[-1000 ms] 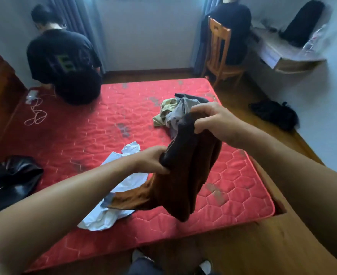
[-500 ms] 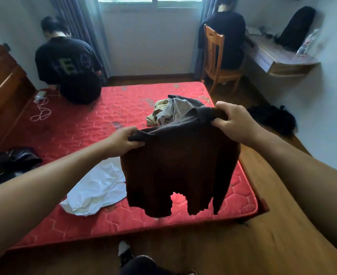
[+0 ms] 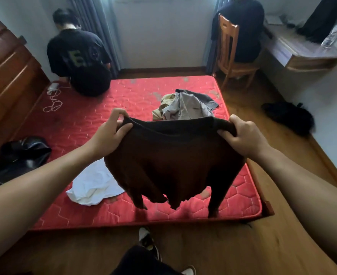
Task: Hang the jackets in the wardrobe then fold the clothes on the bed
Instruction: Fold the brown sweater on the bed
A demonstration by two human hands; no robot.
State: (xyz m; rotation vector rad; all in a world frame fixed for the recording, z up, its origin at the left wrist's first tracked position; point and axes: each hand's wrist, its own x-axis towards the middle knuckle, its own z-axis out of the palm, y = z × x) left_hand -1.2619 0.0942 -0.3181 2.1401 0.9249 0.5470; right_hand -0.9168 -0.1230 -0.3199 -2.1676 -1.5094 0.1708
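A dark brown garment [image 3: 173, 159] is gripped at its top corners by the left hand [image 3: 109, 133] and the right hand [image 3: 243, 135], fingers curled over its edge. It is held spread above the near side of the red mattress [image 3: 80, 126]. A white garment [image 3: 94, 183] is seen lying just left, with a heap of clothes [image 3: 183, 108] piled farther back.

brown top [image 3: 173, 159]: matt, coarse knit cloth.
bed [image 3: 74, 132] mattress: red quilted fabric, slight sheen.
white garment [image 3: 92, 183], near left: smooth thin cloth.
black jacket [image 3: 20, 155], left edge: glossy, leather-like.
floor [image 3: 253, 245], chair [image 3: 228, 44], headboard [image 3: 6, 76]: varnished wood.
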